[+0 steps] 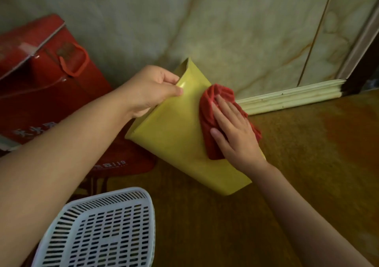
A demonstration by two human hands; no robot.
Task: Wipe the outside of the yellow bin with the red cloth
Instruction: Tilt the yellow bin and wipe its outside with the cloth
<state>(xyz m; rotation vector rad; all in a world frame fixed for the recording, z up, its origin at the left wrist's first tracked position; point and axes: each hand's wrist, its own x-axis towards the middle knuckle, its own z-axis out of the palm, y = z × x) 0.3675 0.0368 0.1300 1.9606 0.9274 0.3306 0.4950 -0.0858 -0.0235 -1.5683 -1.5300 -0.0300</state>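
glossy yellow bin (174,135) tilted, red cloth (207,111) bunched

Marbled wall (235,20), pale skirting (291,96) — brown floor (307,164).

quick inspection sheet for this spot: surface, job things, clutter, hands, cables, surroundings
surface: brown floor, mottled, orange patch at right
job's things: yellow plastic bin tilted, rim toward wall; crumpled red cloth pressed on its outer side
clutter: red cardboard box with cord handle; white slotted plastic basket; red stool partly hidden
grips: left hand pinches bin rim; right hand flat on cloth
cables: nothing seen
surroundings: marbled wall, pale skirting board
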